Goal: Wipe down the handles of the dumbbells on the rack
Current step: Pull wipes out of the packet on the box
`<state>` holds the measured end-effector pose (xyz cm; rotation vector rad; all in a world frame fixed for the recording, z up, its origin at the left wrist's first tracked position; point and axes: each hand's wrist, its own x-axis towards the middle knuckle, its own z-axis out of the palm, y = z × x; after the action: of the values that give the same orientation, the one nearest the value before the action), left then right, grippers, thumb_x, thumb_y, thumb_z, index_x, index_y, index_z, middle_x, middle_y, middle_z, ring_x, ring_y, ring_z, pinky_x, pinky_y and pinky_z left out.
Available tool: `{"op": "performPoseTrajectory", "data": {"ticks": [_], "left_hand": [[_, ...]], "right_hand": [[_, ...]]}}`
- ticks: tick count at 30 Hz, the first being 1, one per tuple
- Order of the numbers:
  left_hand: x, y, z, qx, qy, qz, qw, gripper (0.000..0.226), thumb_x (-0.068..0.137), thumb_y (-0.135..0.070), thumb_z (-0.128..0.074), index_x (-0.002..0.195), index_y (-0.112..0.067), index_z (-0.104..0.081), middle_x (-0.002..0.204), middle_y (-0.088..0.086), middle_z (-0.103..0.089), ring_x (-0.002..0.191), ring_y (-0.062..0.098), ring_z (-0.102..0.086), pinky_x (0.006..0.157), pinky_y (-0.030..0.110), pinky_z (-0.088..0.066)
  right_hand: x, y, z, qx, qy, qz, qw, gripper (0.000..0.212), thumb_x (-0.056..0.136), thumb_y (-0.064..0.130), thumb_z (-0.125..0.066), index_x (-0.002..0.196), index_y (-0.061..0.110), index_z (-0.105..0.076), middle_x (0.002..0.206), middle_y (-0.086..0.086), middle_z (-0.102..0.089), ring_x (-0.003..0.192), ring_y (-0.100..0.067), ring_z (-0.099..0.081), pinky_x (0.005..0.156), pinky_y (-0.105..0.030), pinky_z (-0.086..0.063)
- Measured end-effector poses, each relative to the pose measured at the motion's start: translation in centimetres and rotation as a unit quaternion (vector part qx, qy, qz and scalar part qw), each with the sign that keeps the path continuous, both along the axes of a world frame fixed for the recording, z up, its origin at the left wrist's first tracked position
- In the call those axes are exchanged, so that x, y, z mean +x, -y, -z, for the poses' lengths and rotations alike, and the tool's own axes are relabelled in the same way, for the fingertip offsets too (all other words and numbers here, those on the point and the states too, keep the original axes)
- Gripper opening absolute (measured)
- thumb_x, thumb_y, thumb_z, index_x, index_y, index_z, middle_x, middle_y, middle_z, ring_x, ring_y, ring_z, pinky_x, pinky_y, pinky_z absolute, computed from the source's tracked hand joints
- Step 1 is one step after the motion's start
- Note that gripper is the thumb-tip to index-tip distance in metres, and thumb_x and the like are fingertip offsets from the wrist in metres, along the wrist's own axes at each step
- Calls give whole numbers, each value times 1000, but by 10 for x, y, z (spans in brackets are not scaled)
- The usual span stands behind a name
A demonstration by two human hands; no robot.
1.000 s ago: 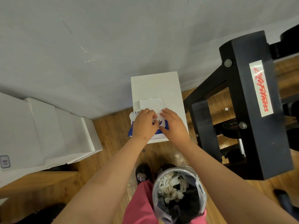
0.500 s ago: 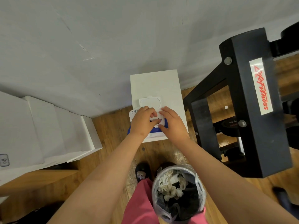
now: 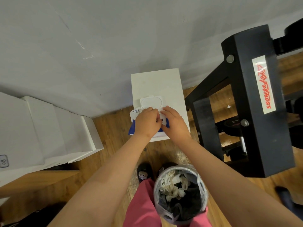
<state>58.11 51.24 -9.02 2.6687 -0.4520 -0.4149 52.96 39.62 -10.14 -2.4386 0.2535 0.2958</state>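
Two hands meet on the wipe pack (image 3: 132, 128): my left hand (image 3: 147, 122) pinches a wipe (image 3: 162, 120), and my right hand (image 3: 176, 124) presses the pack down. The dumbbells (image 3: 232, 125) wait on the rack (image 3: 255, 141) to their right. A sharp tug could tear the wipe or drag out several.

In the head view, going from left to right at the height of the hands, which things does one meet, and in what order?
The white stepped block → left hand → right hand → black metal dumbbell rack with a red-lettered white label.
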Motion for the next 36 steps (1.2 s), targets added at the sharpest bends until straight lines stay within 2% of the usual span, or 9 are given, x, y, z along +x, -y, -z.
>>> {"op": "performPoseTrajectory", "data": {"ticks": [5,12,17,22,29,32,34,36], "left_hand": [[-2,4,3,9,-9,-16,1000,20,97,-25,-51,101,-12,-65,102,4,-63,90,18,-58,71,24,-41],[-6,5,7,25,0,-30,999,24,101,-28,-45,106,-10,-59,106,7,-64,92,20,-62,83,28,-49],[-10,1,8,3,-15,-51,999,23,102,-28,-46,107,-9,-58,107,7,-63,94,20,-62,88,29,-51],[-5,-16,-4,-76,-37,-139,987,14,101,-22,-48,96,-10,-52,98,3,-56,84,15,-57,76,21,-49],[-10,-47,-14,-118,-74,-171,975,9,100,-21,-50,94,-16,-47,98,-1,-53,85,12,-54,68,10,-41],[-13,-50,-14,-142,-94,-194,966,10,101,-21,-50,93,-15,-48,97,1,-56,83,13,-56,65,9,-41],[-13,-51,-13,-150,-103,-194,964,11,100,-20,-51,91,-14,-50,92,2,-57,78,12,-56,65,10,-42],[-11,-53,-11,-154,-106,-181,965,11,99,-18,-53,90,-13,-51,87,2,-57,74,14,-55,65,10,-41]], "right_hand": [[-1,0,0,-2,9,-3,1000,45,93,16,-62,136,13,-53,148,-5,-45,134,-22,-45,112,-28,-30],[-1,-1,3,-9,20,-9,1000,45,90,17,-66,134,14,-56,146,-4,-48,131,-22,-48,112,-33,-36],[0,-1,-3,-25,12,-13,1000,50,89,18,-68,137,15,-53,148,-3,-46,132,-22,-47,112,-31,-33],[-1,1,-5,-34,-23,6,999,56,89,24,-68,141,19,-47,151,1,-42,134,-21,-45,111,-34,-35],[1,-5,-13,-23,-42,23,999,56,88,24,-70,139,20,-47,148,0,-44,131,-21,-47,110,-36,-39],[4,-11,-18,-57,-23,22,998,47,89,22,-69,133,19,-53,144,-1,-47,129,-20,-46,110,-32,-37],[9,-21,-22,-81,9,-1,997,34,91,19,-66,124,17,-60,138,-2,-51,126,-20,-46,109,-28,-36],[16,-33,-23,-78,3,-31,996,26,94,20,-61,119,15,-63,132,-3,-56,120,-19,-50,107,-27,-37]]}}
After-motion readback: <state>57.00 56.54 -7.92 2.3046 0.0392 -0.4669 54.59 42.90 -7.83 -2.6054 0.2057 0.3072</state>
